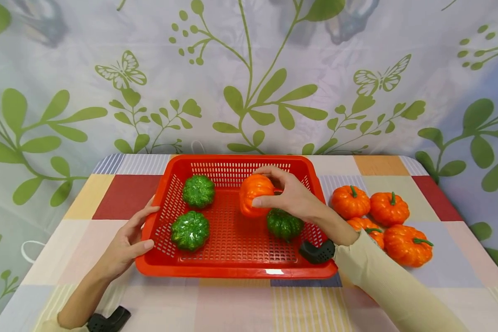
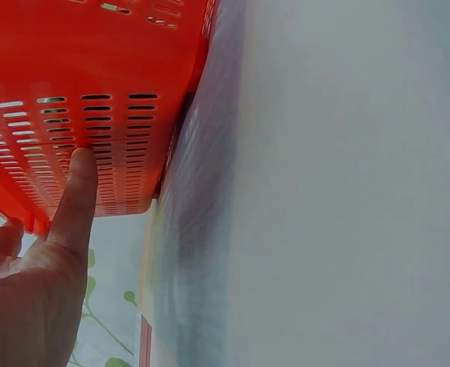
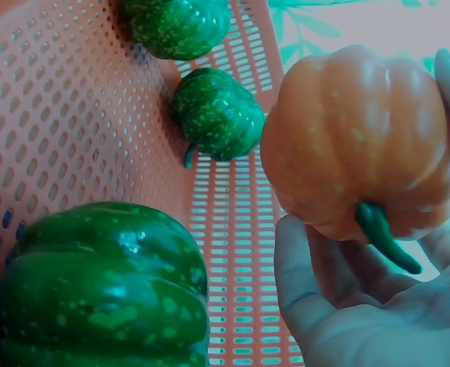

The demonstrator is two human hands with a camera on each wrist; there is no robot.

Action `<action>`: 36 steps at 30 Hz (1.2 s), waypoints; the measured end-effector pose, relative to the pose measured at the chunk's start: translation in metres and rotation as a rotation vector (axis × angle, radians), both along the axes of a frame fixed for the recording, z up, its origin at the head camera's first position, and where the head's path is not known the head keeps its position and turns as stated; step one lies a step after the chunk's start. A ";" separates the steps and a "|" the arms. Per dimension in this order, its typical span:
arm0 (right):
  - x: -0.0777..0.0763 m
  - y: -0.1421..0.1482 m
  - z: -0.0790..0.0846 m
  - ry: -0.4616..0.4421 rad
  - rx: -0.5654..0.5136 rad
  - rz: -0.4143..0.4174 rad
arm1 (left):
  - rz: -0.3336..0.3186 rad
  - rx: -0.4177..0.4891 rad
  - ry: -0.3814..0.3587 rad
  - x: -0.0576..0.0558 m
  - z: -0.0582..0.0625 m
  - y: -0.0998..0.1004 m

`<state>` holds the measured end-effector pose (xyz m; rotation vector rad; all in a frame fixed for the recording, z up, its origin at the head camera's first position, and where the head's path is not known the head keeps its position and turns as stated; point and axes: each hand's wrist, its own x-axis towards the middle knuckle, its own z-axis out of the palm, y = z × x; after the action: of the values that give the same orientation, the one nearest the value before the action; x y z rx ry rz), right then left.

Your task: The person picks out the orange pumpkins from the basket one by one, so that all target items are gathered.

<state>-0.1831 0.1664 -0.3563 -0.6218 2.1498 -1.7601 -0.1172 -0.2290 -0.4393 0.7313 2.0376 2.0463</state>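
My right hand point(image 1: 290, 196) grips an orange pumpkin point(image 1: 255, 191) above the red basket point(image 1: 232, 271), thumb on the near side and fingers over its far side. In the right wrist view, the pumpkin's point(image 3: 362, 138) short green stem points down toward the palm. My left hand point(image 1: 128, 242) holds the basket's left rim. From the left wrist, one finger point(image 2: 78, 191) presses against the slotted outer wall. Two green pumpkins point(image 1: 198, 191) sit in the basket's left half. A third green pumpkin point(image 1: 284, 224) lies at the right, partly hidden under my right hand.
Several orange pumpkins point(image 1: 389, 208) are clustered right of the basket, partly behind my right forearm. A patchwork cloth point(image 1: 236, 304) covers the table. Behind it hangs a leaf-patterned curtain point(image 1: 157, 78). Black devices point(image 1: 317, 251) are strapped at both wrists.
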 end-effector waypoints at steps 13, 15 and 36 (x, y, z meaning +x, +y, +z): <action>0.008 -0.002 0.004 0.002 -0.062 0.006 | -0.004 0.006 -0.006 -0.003 -0.002 0.000; 0.009 -0.002 0.005 0.026 -0.036 -0.026 | -0.002 0.006 -0.005 -0.003 -0.002 0.000; 0.027 0.001 0.027 0.194 0.125 -0.030 | 0.012 -0.009 0.000 -0.001 0.001 0.001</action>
<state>-0.1559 0.1678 -0.3292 -0.7586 2.3883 -1.6238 -0.1179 -0.2284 -0.4383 0.7187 2.0550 2.0416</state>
